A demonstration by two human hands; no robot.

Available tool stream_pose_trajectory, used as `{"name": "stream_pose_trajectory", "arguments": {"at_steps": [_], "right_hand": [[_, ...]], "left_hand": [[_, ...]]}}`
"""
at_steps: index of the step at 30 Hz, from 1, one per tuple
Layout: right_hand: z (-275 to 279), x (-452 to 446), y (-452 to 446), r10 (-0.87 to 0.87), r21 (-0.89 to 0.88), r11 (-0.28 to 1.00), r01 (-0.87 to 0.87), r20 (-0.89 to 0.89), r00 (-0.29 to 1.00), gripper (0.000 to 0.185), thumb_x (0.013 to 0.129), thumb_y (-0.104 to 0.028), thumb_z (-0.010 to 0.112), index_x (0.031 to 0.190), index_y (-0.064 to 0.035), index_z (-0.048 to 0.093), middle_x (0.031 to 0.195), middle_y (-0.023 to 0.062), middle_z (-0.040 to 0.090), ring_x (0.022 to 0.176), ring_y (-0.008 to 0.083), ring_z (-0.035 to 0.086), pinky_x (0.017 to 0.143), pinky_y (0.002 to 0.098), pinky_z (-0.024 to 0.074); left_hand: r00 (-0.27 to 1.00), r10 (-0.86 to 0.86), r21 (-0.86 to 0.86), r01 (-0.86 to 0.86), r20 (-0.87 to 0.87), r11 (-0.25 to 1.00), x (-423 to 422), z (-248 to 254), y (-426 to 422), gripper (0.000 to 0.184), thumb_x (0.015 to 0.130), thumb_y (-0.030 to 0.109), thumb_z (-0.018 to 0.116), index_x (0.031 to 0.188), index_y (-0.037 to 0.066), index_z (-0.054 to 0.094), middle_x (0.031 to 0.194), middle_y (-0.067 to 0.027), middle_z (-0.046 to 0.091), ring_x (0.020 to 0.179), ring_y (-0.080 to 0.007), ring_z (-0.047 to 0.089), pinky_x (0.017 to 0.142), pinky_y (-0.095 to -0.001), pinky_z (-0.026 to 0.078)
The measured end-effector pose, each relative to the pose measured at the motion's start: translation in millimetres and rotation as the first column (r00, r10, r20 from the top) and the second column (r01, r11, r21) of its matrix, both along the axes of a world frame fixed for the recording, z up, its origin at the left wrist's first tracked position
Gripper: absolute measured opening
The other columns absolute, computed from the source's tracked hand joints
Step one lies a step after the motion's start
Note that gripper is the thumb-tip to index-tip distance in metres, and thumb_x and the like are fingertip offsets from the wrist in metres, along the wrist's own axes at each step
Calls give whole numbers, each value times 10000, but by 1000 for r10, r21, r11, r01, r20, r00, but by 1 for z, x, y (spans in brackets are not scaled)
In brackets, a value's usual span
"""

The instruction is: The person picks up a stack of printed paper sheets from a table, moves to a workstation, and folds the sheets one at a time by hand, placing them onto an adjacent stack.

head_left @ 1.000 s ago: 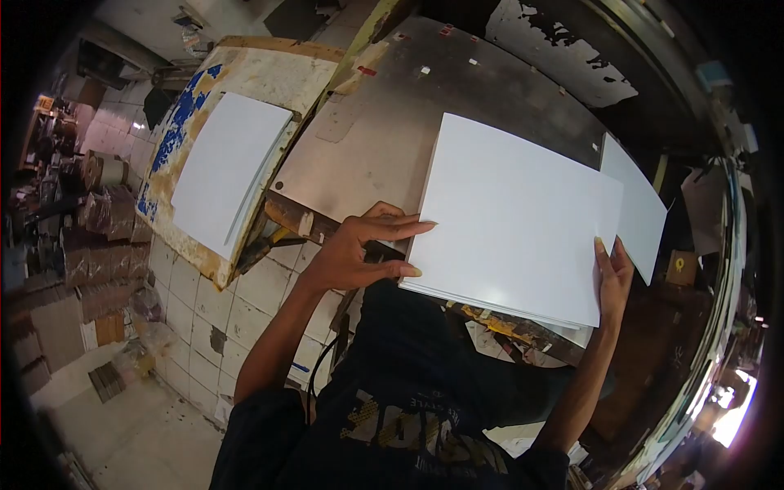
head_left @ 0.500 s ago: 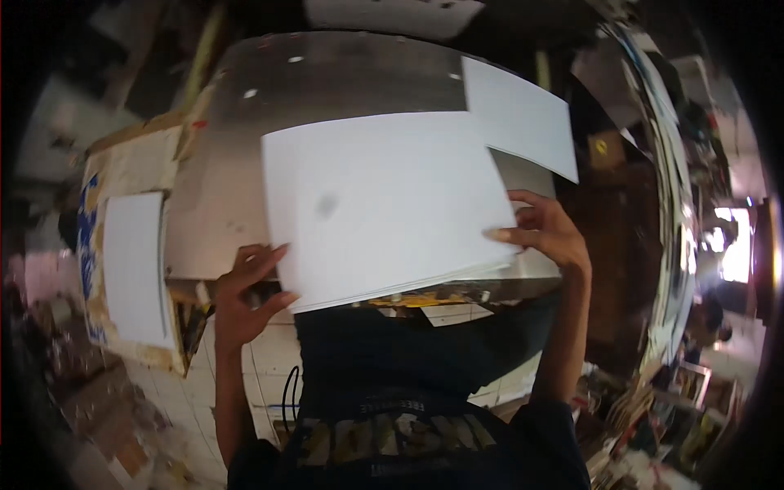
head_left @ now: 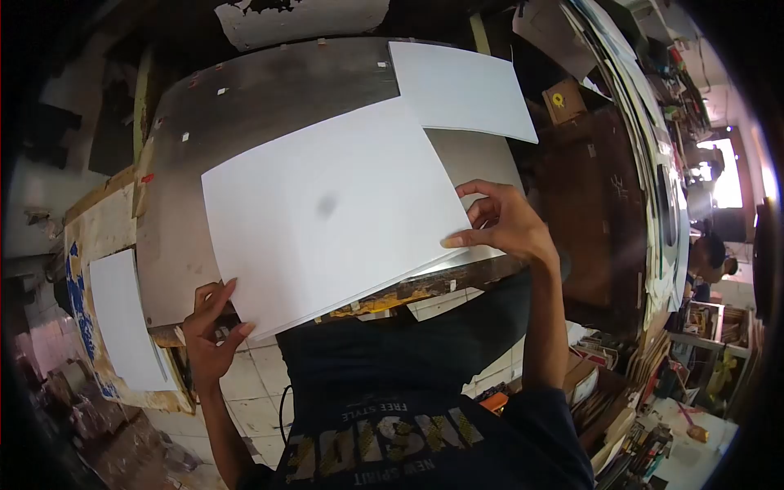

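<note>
A stack of large white paper sheets (head_left: 327, 245) lies slanted on the grey table top, its front edge near the table's front edge. My right hand (head_left: 510, 220) grips the stack's right edge, thumb on top and fingers curled beside and under it. At the lower left corner, my left hand (head_left: 214, 331) holds the edge between thumb and fingers. A dark smudge shows over the top sheet. Another white stack (head_left: 465, 90) sits at the back right, touching or overlapped by the far corner of the held one.
The metal-looking table top (head_left: 269, 106) has small white and red marks along its rim. To the left, white sheets (head_left: 126, 318) rest on a worn board (head_left: 175, 390). A small brown box (head_left: 563, 102) and upright boards (head_left: 645, 139) stand right. A person (head_left: 709, 257) is far right.
The whole view has swung, so table, paper and hands sit further left and tilted. The sheets' front edges look more even than before. Both hands still hold the stack.
</note>
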State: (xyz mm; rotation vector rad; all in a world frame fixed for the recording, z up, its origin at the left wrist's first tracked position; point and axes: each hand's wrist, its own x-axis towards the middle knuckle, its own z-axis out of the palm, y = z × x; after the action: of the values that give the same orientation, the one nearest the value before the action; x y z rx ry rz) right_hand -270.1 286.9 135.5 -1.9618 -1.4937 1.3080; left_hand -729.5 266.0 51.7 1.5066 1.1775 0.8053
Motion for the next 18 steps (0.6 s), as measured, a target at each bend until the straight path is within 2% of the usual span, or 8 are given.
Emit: {"name": "stream_pose_trajectory", "arguments": {"at_steps": [1, 8, 11, 13, 14, 16, 17, 18], "right_hand": [[1, -1, 0, 2, -7, 1000, -2, 11, 1000, 594, 663, -132, 949, 1173, -12, 669, 724, -14, 667, 695, 73, 621, 666, 258, 483], [-9, 2, -6, 3, 76, 997, 1, -47, 999, 582, 661, -136, 951, 1153, -3, 671, 712, -8, 671, 674, 72, 626, 649, 252, 498], [-7, 0, -8, -2, 105, 994, 4, -20, 1000, 589, 655, -146, 955, 1149, 2, 670, 726, 1, 678, 669, 70, 627, 649, 249, 504], [-7, -1, -10, -3, 137, 991, -1, 25, 1000, 583, 654, -166, 956, 1138, -5, 674, 727, 5, 679, 662, 77, 630, 637, 246, 501], [-6, -2, -11, -5, 135, 991, 2, 22, 1000, 583, 654, -166, 956, 1138, -5, 674, 727, 5, 679, 662, 77, 630, 637, 246, 501], [-7, -4, -14, -16, 180, 984, -2, 94, 995, 586, 644, -201, 957, 1125, -15, 678, 763, 39, 682, 665, 114, 644, 618, 267, 510], [-8, -7, -15, -11, 178, 984, -4, 79, 997, 586, 644, -201, 957, 1125, -15, 678, 763, 39, 682, 665, 114, 644, 618, 267, 510], [-7, -9, -17, -14, 216, 976, -31, 204, 979, 590, 632, -221, 954, 1110, -11, 681, 805, 88, 681, 741, 174, 658, 668, 312, 529]], "left_hand": [[1000, 11, 6, -11, 2, 1000, 1, 1, 0, 688, 698, -5, 826, 1355, -6, 621, 990, -115, 686, 1163, -205, 507, 883, -281, 499], [998, -7, 49, 10, -55, 999, 2, 3, 1, 673, 710, 11, 826, 1350, -15, 620, 1034, -129, 722, 1186, -219, 496, 930, -292, 480], [999, -3, 59, 6, -48, 998, 1, 4, 2, 677, 705, 11, 830, 1348, -12, 622, 1025, -133, 729, 1181, -226, 495, 966, -302, 462], [994, -26, 44, 31, -102, 999, -2, 6, 2, 690, 692, 29, 845, 1345, -8, 626, 1144, -137, 700, 1242, -241, 483, 1026, -339, 444], [994, -28, 42, 33, -106, 999, -2, 5, 3, 690, 692, 29, 845, 1345, -8, 626, 1144, -137, 700, 1242, -241, 483, 1026, -339, 444], [994, -35, 18, 37, -100, 999, -6, 5, 2, 714, 696, 90, 866, 1365, 40, 624, 1418, -170, 563, 1369, -306, 423, 1116, -429, 387], [993, -30, 15, 32, -115, 999, 1, 17, 3, 714, 696, 90, 866, 1365, 40, 624, 1418, -170, 563, 1369, -306, 423, 1116, -429, 387], [959, -16, 139, 58, -283, 989, 12, 32, 6, 728, 701, 116, 871, 1381, 71, 614, 1517, -181, 443, 1417, -338, 371, 1141, -471, 355]]}}
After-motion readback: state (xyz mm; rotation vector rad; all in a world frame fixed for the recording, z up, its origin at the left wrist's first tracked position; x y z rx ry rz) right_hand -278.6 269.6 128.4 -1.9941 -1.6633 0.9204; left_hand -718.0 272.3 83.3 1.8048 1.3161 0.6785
